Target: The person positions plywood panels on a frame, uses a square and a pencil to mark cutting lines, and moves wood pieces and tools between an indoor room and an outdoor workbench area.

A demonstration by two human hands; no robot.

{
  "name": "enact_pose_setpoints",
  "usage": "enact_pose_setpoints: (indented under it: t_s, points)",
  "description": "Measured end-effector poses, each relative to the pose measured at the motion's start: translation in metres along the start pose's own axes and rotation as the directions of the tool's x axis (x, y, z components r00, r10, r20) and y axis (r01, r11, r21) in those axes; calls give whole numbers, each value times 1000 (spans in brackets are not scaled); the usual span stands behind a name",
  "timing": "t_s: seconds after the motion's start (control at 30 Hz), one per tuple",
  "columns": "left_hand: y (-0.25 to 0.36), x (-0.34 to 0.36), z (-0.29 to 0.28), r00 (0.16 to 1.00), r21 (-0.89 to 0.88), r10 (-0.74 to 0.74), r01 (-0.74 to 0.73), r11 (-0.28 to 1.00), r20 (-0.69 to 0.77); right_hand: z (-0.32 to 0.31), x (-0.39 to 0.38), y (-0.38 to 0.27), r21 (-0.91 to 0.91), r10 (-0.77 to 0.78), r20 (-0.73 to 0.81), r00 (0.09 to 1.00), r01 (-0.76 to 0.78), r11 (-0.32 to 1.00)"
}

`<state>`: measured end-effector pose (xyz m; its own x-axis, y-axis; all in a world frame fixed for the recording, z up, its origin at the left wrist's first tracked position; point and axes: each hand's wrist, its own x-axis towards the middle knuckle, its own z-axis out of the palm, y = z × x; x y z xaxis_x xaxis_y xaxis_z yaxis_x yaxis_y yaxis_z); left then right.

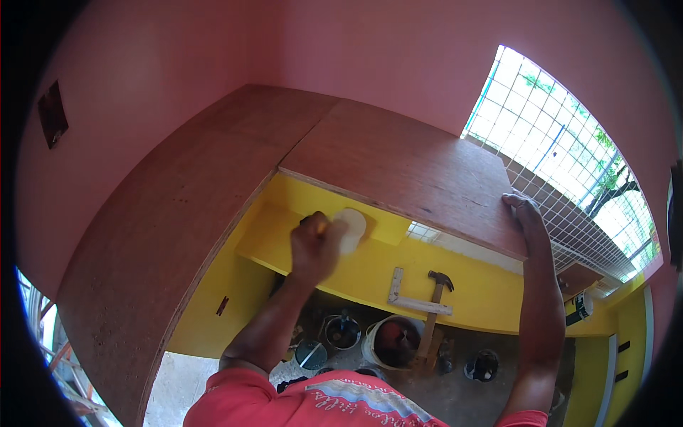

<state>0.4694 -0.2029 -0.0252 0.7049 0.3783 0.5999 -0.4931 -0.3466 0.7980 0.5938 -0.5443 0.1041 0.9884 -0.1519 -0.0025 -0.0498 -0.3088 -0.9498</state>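
Observation:
My left hand [313,245] is closed in front of the near edge of a reddish-brown plywood board [405,164]. A pale round thing [351,226], blurred, shows at its fingers, and I cannot make out its kind. With my right hand [523,206] I grip the board's right end. The board lies over a yellow-painted shelf [341,267], its left end meeting another brown panel [185,192] at a narrow seam. On the yellow surface between my arms rest a claw hammer [435,295] and an L-shaped try square [409,302], which cross each other.
Below the shelf stand a white bucket [370,345] with dark contents, another dark bucket [343,331] and a round tin [311,354]. A paint can [580,307] sits at the right. Pink walls [356,50] enclose the corner, with a grilled window [562,135] at the right.

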Motion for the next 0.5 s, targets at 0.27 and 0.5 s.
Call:
enact_pose_setpoints:
  t_s: [0.27, 0.5]
  points:
    - [9, 50, -5, 840, -612, -539, 399, 683, -55, -30, 33, 33, -181, -55, 0, 999, 54, 982]
    - [-1, 53, -29, 900, -691, -426, 247, 680, -97, -6, 3, 10, -92, -72, -1, 997, 71, 993]
